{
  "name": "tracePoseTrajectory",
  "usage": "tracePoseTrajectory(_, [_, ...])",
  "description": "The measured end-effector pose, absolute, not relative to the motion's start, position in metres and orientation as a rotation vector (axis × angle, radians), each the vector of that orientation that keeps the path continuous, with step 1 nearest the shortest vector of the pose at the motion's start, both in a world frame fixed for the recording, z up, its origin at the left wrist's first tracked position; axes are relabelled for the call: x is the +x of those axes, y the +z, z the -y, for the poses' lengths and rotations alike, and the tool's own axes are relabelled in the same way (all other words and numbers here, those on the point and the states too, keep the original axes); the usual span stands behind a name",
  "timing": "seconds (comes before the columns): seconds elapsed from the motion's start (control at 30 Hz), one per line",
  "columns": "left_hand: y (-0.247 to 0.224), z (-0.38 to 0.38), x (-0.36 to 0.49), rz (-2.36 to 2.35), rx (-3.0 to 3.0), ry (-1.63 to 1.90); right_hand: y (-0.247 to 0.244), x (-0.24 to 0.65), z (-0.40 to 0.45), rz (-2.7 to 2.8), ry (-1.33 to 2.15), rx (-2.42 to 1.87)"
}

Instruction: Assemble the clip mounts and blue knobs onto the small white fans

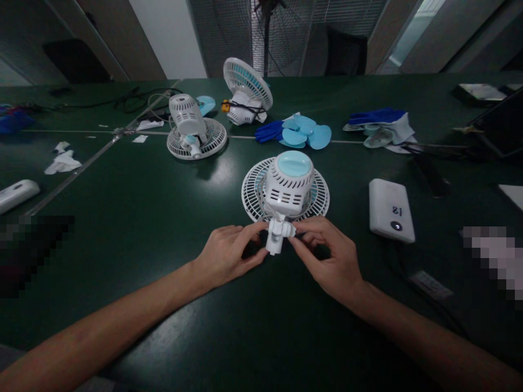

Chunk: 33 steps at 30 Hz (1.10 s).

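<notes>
In front of me a small white fan (288,188) lies face down on its round grille (251,190), its motor housing with a light-blue cap pointing up. A white plastic bracket (276,235) sticks out from the housing toward me. My left hand (231,251) pinches the bracket's left side between thumb and fingers. From the right, my right hand (329,251) grips a small white knob (289,229) on the same bracket. The fingertips of both hands are partly hidden behind these parts.
Behind lie a second face-down fan (188,117), a fan (245,92) with its grille raised, light-blue blades (306,132) and blue-white gloves (382,126). A white box-shaped device (391,209) is at right. Paper scraps (63,160) lie left on the dark green table (163,218).
</notes>
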<state>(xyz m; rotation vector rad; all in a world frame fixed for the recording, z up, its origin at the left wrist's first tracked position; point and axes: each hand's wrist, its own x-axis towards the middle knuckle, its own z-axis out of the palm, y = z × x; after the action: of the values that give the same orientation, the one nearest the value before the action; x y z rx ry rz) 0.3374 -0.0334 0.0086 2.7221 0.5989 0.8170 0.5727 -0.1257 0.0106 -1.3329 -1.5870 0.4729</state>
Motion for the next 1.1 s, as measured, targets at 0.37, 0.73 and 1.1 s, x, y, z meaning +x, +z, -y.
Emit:
tracePoseTrajectory(0.37, [0.0097, 0.0326, 0.3380, -0.608, 2.721, 0.813, 0.0127, 0.5737, 0.1252, 1.572, 0.562, -1.375])
tracePoseTrajectory(0.73, [0.0080, 0.0326, 0.3366, -0.601, 2.723, 0.798, 0.0171, 0.5758, 0.1173, 1.600, 0.683, -1.428])
tracePoseTrajectory(1.1, [0.0100, 0.0328, 0.3380, -0.597, 2.723, 0.819, 0.0136, 0.5733, 0.1263, 1.591, 0.520, -1.284])
